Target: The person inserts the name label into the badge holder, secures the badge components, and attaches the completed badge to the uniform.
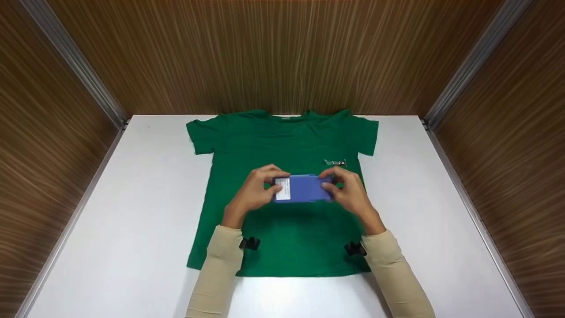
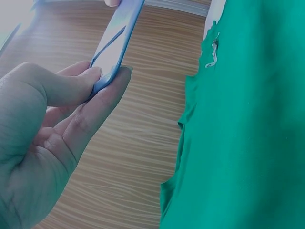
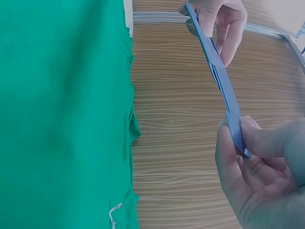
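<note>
"Pinching something at both ends, I see."

"A flat blue case (image 1: 306, 188). The left hand (image 1: 259, 187) has one end between thumb and fingers; the right hand (image 1: 351, 192) nips the other end likewise."

"Where does it sit in the grip?"

"Lengthwise from hand to hand, its middle untouched. The left thumb overlaps the white label (image 1: 286, 192)."

"And beneath?"

"A green T-shirt (image 1: 273, 145), spread out, collar at the far side. The case is held up off the cloth. Just beyond the right hand, on the chest, is a small silvery item (image 1: 335, 162) with a touch of red; whether printed or laid there, I can't tell."

"Further out?"

"A white table (image 1: 132, 198), then wood-grain panels (image 1: 273, 53) at the far edge and both sides."
</note>
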Demonstrator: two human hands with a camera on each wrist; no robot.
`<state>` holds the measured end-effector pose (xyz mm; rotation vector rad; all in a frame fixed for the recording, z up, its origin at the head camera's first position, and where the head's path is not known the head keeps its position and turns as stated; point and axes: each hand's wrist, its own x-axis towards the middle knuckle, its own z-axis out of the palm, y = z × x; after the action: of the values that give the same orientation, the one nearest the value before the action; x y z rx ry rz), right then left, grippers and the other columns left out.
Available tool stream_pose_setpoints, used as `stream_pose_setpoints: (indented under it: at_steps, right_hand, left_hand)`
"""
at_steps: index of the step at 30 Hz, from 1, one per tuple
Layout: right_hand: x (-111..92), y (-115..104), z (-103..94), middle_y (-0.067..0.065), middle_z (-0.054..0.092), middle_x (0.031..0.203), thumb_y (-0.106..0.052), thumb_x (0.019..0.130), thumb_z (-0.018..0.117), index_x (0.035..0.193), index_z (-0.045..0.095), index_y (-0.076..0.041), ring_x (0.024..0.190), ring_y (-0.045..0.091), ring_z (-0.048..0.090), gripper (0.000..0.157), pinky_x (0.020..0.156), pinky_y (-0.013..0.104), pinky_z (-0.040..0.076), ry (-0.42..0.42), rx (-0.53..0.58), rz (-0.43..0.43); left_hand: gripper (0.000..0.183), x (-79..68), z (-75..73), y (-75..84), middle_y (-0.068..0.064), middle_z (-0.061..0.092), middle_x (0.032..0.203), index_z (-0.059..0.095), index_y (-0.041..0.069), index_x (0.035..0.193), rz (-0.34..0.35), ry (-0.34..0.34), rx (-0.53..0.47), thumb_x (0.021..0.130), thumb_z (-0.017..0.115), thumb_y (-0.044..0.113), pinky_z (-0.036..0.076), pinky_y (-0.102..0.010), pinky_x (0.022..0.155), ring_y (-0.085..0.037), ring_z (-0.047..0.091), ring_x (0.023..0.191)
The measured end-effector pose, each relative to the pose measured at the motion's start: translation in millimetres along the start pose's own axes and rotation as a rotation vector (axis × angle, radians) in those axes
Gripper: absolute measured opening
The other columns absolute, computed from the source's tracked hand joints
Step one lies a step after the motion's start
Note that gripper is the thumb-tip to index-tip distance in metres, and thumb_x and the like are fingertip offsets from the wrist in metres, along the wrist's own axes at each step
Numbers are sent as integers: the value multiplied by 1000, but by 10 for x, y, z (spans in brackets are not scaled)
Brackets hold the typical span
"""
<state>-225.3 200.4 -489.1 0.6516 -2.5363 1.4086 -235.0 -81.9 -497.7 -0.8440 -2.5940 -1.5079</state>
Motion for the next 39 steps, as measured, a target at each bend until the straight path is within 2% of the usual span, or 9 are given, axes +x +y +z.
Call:
stream_pose_setpoints:
  at_steps: [7,15,23,29,36,39]
  right_hand:
    - [0,10,19,16,74,114,1,94,71,108,74,-5,84,25,72,16,69,22,53,5,1,-13]
    - [4,9,37,17,74,115,0,96,68,109,74,-5,84,24,71,15,69,22,54,-4,0,-19]
    - [9,26,11,13,74,119,-1,98,67,113,74,-7,94,23,68,18,81,36,58,-37,-11,-44]
    - [12,18,-13,14,73,119,-6,98,68,126,69,-7,88,22,70,28,75,24,55,-25,5,3]
    - [8,26,-35,20,71,108,-3,96,69,128,67,-1,80,23,71,32,58,20,55,-21,40,14]
    - [13,22,-37,20,71,107,-3,97,69,128,67,-2,77,22,70,31,56,20,54,-5,50,15]
  left_hand:
    - [31,14,16,4,-10,67,121,73,6,127,21,-4,-24,98,66,0,57,-45,97,-23,64,111]
    - [31,14,36,-8,-10,67,120,73,7,128,25,-1,-13,98,65,-1,58,-44,95,-23,65,110]
    - [32,21,43,-22,-11,68,120,73,7,128,21,3,-20,98,65,-1,58,-45,95,-23,65,111]
    - [32,13,30,-30,-11,68,119,73,7,128,27,17,-36,98,65,-1,58,-45,96,-24,65,111]
    - [31,14,17,-57,-12,69,119,72,7,129,21,37,-44,99,65,3,59,-44,94,-24,69,107]
    - [31,15,13,-54,-12,69,120,71,8,130,12,41,-55,100,64,4,60,-45,91,-25,71,104]
